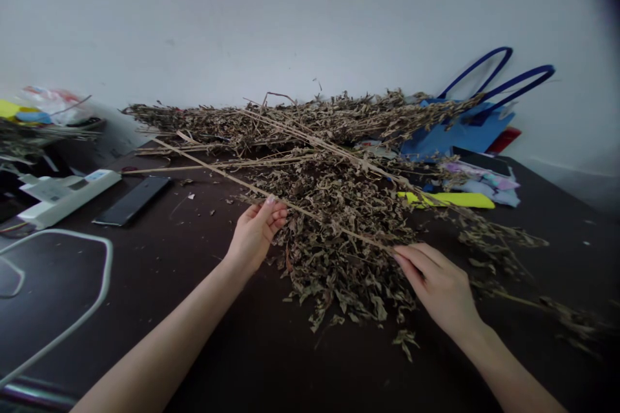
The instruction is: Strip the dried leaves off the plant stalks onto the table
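Observation:
A long dried stem (314,214) runs slantwise from the upper left down to the right. My left hand (256,229) pinches it near its middle between thumb and fingers. Farther right, my right hand (440,281) is closed on the same stem, fingertips together. Beneath and between both hands lies a heap of dry, crumpled leaves (339,271). Leafy branches reach out past my right hand to the right side. Behind the heap, several bare stems (310,139) cross over a long pile of dried plants (339,110) against the wall.
On the left of the dark table (217,361) are a black phone (133,201), a white power strip (72,197) and a white cable (107,264). At the right back stand a blue bag (445,135), a yellow strip (465,200) and a dark flat device (482,161) on cloth.

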The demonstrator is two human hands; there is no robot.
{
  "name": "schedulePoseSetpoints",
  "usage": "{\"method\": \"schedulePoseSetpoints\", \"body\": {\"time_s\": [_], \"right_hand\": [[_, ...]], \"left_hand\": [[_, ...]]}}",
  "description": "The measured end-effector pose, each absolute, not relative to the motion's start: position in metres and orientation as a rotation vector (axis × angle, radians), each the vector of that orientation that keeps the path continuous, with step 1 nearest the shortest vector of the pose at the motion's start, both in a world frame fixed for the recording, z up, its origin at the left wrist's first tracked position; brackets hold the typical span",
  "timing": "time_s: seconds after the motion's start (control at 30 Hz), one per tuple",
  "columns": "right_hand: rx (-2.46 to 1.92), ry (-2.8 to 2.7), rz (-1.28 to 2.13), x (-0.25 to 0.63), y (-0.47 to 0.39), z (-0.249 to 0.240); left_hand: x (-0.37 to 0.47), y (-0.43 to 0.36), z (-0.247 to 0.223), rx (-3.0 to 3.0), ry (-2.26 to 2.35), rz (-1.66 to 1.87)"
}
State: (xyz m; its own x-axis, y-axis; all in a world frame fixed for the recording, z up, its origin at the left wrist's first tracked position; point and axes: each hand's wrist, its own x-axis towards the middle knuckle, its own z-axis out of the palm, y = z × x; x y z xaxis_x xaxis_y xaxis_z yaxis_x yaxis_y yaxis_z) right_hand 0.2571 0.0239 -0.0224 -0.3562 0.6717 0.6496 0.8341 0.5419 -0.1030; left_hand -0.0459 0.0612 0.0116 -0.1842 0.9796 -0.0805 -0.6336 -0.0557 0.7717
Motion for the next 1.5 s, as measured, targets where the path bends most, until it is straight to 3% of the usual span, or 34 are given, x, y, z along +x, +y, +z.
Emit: {"method": "schedulePoseSetpoints", "body": {"time_s": [1.5], "right_hand": [[-1.232,-2.157,-0.277,0.252,0.020,-0.018]], "left_hand": [[-0.039,0.060,0.003,0.585,0.867,1.663]]}}
